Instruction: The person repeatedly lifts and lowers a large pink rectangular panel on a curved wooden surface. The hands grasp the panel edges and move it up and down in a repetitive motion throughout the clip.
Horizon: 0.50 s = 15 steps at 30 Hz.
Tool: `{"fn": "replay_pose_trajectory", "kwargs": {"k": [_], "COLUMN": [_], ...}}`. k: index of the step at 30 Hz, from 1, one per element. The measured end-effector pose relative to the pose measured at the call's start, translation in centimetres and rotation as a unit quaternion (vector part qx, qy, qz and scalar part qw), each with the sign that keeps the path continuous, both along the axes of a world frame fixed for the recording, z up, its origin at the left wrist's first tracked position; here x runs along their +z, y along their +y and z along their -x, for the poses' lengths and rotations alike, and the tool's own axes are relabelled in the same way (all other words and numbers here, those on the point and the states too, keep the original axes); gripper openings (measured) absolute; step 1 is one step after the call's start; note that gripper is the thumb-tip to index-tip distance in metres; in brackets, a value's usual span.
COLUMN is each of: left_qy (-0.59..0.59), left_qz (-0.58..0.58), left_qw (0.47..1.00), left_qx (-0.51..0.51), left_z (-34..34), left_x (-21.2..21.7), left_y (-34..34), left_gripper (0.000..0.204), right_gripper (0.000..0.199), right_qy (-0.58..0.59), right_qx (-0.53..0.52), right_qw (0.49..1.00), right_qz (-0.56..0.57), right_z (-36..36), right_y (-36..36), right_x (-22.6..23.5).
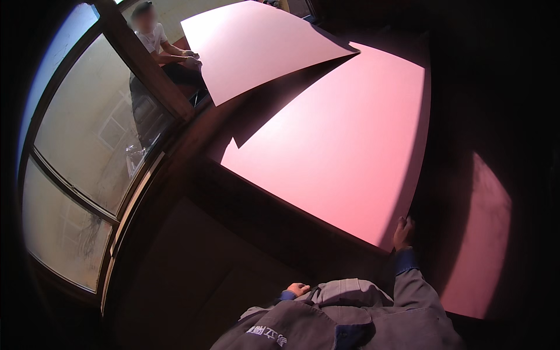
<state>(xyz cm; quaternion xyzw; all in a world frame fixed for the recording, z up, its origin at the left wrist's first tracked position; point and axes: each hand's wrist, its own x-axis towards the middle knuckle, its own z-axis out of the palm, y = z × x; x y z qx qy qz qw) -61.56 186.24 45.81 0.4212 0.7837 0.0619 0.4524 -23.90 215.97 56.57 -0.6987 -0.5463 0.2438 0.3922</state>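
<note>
At five o'clock, the right hand (403,231) closes its grip on the near corner of the big pink sheet (344,151) filling the centre; the left hand (298,289) rests at six o'clock, its grip unclear.

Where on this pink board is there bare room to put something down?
Most of the pink board is bare, from the raised sheet at its far end to the right hand at the near corner. Nothing looks crowded.
</note>
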Motion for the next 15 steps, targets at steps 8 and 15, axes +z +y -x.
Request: {"fn": "replay_pose_trajectory", "kwargs": {"k": [8, 15], "left_qy": [-0.065, -0.057], "left_qz": [-0.342, -0.572], "left_qw": [0.871, 0.762], "left_qx": [0.347, 0.299], "left_z": [2.6, 12.9], "left_x": [17.5, 30.4], "left_y": [5.0, 21.8], "left_gripper": [0.033, 0.033], "right_gripper": [0.043, 0.042], "right_qy": [0.006, 0.016], "right_qx": [0.007, -0.001], "right_qw": [1.000, 1.000], "right_qz": [0.000, -0.002], "right_z": [-1.1, -1.6], "right_y": [-0.1, 0.4], "right_x": [0.1, 0.2]}}
